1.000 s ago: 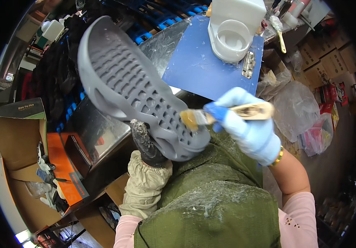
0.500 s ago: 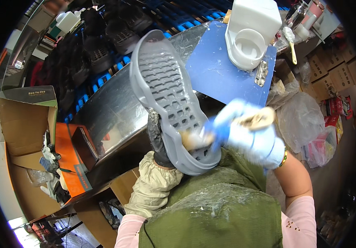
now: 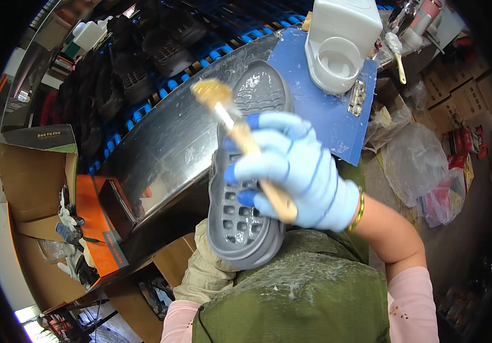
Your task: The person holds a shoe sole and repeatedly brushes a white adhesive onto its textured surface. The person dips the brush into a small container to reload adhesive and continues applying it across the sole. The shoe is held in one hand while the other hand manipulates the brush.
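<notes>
One open carton (image 3: pixel 33 180), gloves (image 3: pixel 74 266) within, right hand (image 3: pixel 303 174) clamped on brush (image 3: pixel 242 137) over grey sole (image 3: pixel 238 230), left hand hidden (grip unclear)

light-grey sole (image 3: pixel 237 214): 1 | brushes (image 3: pixel 242 137): 2 | blue clipboard (image 3: pixel 337 120): 1 | cup-fronted white container (image 3: pixel 344 26): 1

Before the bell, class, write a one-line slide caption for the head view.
A gloved right hand holds a wooden-handled brush above a glossy grey shoe sole, a blue clipboard nearby.
</notes>
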`<state>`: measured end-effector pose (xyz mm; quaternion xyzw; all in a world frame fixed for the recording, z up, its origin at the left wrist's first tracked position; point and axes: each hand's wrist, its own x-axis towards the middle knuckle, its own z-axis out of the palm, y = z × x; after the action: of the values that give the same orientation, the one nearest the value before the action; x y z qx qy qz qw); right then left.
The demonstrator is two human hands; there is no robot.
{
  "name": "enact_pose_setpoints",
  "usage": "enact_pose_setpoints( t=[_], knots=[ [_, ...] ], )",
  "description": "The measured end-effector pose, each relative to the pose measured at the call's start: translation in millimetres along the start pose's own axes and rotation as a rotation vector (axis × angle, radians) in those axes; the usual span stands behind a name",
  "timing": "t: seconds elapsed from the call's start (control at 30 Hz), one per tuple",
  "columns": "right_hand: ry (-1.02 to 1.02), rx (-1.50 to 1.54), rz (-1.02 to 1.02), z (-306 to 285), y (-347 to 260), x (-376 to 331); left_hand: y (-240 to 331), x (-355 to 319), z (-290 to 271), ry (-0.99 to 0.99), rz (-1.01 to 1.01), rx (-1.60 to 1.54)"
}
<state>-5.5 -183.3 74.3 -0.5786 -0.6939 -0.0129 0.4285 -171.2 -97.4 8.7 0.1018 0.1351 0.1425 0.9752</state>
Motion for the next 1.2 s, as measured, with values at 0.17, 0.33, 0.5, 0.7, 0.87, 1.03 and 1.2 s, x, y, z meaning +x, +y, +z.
enact_pose_setpoints(
  t=[0.17, 0.33, 0.5, 0.7, 0.87, 1.03, 1.2],
  knots=[
    [0.109, -0.219, 0.036, -25.3, 66.8, 7.6, -2.5, -1.4, -0.7, 0.008, -0.024, -0.003],
    [0.301, -0.504, -0.007, -61.9, 130.7, -3.9, -4.3, -8.0, 0.1, 0.036, -0.054, -0.005],
    [0.475, 0.342, 0.02, -54.4, 84.9, -2.6, -8.1, 3.1, 2.3, 0.084, -0.084, 0.008],
    [0.352, -0.198, -0.246, -32.2, 57.4, 39.7, -22.6, -2.3, 10.6, 0.121, -0.107, 0.068],
    [0.125, -0.243, -0.279, -2.5, 23.2, 25.4, -28.6, -1.2, -10.9, 0.096, -0.162, 0.043],
    [0.027, -0.159, -0.36, 10.3, -4.2, -4.0, -34.0, -6.0, -42.7, 0.078, -0.232, 0.0],
    [-0.051, -0.119, -0.276, -1.4, -11.3, -28.1, -38.4, -8.8, -60.7, 0.054, -0.305, -0.027]
  ],
)
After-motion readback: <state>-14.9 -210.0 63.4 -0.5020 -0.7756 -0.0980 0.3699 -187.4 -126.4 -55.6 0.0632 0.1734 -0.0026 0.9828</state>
